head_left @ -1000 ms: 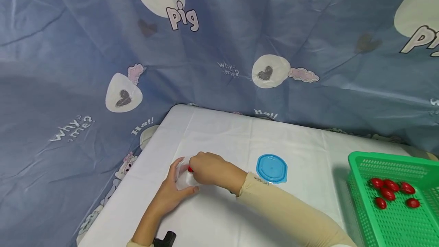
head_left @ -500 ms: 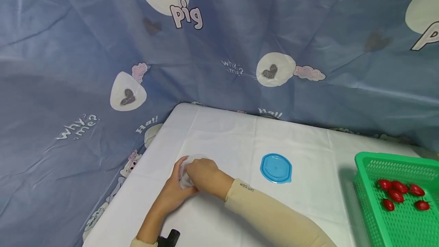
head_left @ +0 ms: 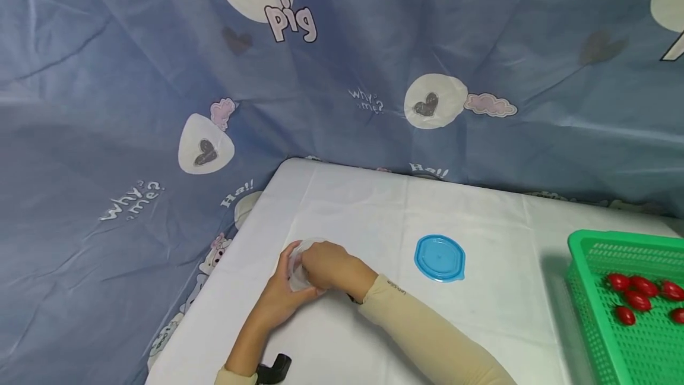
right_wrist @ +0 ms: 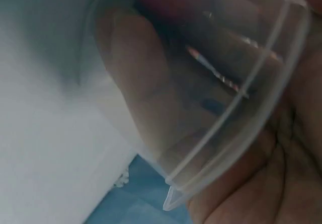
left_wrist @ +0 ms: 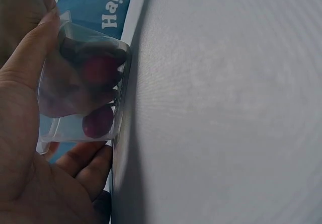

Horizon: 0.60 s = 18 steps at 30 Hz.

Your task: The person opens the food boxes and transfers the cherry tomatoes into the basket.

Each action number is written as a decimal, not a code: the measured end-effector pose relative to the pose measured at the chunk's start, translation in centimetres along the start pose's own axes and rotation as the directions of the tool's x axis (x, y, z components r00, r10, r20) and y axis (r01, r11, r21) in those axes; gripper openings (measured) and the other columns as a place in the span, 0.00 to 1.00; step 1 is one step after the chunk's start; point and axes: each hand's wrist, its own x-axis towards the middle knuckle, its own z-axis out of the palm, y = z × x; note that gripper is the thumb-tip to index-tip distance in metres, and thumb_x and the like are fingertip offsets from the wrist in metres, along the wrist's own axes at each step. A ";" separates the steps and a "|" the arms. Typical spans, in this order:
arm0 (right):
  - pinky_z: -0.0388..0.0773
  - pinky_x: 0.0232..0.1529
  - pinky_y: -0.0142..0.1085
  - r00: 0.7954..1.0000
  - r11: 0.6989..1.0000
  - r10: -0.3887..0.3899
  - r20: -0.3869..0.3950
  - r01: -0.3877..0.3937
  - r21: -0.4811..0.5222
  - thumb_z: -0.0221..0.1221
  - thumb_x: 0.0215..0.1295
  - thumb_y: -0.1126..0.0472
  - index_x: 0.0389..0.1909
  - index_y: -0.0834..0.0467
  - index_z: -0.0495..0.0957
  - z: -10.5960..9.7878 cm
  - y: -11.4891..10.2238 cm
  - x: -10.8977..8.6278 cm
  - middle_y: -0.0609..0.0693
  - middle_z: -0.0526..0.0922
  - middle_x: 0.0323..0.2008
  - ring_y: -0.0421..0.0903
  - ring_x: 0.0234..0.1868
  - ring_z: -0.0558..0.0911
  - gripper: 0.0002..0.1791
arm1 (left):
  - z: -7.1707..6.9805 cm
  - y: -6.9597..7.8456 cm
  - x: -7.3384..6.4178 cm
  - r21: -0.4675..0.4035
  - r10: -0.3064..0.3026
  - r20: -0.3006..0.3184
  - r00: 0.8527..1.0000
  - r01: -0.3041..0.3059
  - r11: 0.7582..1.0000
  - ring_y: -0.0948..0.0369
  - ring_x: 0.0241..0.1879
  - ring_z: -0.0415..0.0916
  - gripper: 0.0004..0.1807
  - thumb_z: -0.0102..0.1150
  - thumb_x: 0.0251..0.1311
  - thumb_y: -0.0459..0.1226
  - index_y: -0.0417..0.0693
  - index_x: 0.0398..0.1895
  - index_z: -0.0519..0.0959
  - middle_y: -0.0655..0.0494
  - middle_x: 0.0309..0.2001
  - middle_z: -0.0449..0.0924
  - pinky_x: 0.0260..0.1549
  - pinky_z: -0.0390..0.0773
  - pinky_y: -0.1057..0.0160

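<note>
Hands meet at lower centre of the head view: the left hand (head_left: 280, 299) cups one clear tub (head_left: 299, 266) to steady it on the desk (head_left: 374, 212), its grip curled round it; the right hand (head_left: 328, 266) covers the mouth, grip unclear. One blue lid (head_left: 439, 258) lies right of them; five tomatoes (head_left: 636, 299) show in one green basket (head_left: 588, 290) at lower right.

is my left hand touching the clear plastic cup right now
Touching. The left wrist view shows the left hand with thumb and fingers wrapped against the wall of the clear cup, with no gap between them.
</note>
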 end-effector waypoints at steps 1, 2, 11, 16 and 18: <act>0.75 0.28 0.33 1.000 1.000 -0.015 0.012 0.015 0.025 0.67 0.70 0.58 0.34 0.49 0.85 0.0 0.2 0.0 0.43 0.82 0.27 0.40 0.27 0.76 0.03 | 0.1 0.0 0.0 0.004 0.000 -0.001 1.000 0.000 1.000 0.40 0.74 0.63 0.61 0.81 0.54 0.51 0.69 0.84 0.48 0.44 0.77 0.64 0.67 0.62 0.32; 0.72 0.25 0.32 0.999 0.998 -0.033 0.020 0.032 0.048 0.64 0.73 0.57 0.30 0.49 0.82 -0.1 0.3 -0.1 0.42 0.79 0.24 0.39 0.24 0.73 0.08 | 0.1 0.1 0.0 0.004 -0.002 -0.003 1.000 0.002 1.000 0.41 0.73 0.65 0.61 0.81 0.54 0.51 0.69 0.84 0.48 0.45 0.76 0.66 0.66 0.64 0.32; 0.64 0.24 0.28 0.967 0.927 -0.250 0.051 0.224 0.301 0.55 0.76 0.63 0.21 0.49 0.72 -1.2 1.2 -0.4 0.40 0.71 0.17 0.36 0.18 0.67 0.18 | -0.4 0.1 -0.2 0.000 -0.024 -0.007 1.000 0.024 1.000 0.44 0.71 0.68 0.61 0.81 0.54 0.51 0.71 0.83 0.47 0.50 0.71 0.72 0.65 0.65 0.33; 0.67 0.27 0.26 0.941 0.870 -0.331 0.068 0.277 0.408 0.58 0.70 0.65 0.25 0.49 0.76 -1.6 2.1 -0.8 0.38 0.76 0.19 0.34 0.21 0.70 0.13 | -0.2 0.0 -0.1 0.003 -0.017 -0.010 1.000 0.017 1.000 0.47 0.68 0.71 0.62 0.82 0.52 0.50 0.70 0.84 0.48 0.52 0.69 0.75 0.64 0.68 0.36; 0.68 0.27 0.26 0.937 0.864 -0.340 0.080 0.277 0.420 0.61 0.66 0.65 0.28 0.49 0.78 -1.7 2.6 -1.1 0.37 0.77 0.21 0.33 0.22 0.71 0.09 | 0.1 0.0 0.1 0.004 -0.009 -0.005 1.000 0.009 1.000 0.47 0.68 0.71 0.62 0.82 0.52 0.51 0.68 0.84 0.48 0.52 0.68 0.76 0.63 0.69 0.37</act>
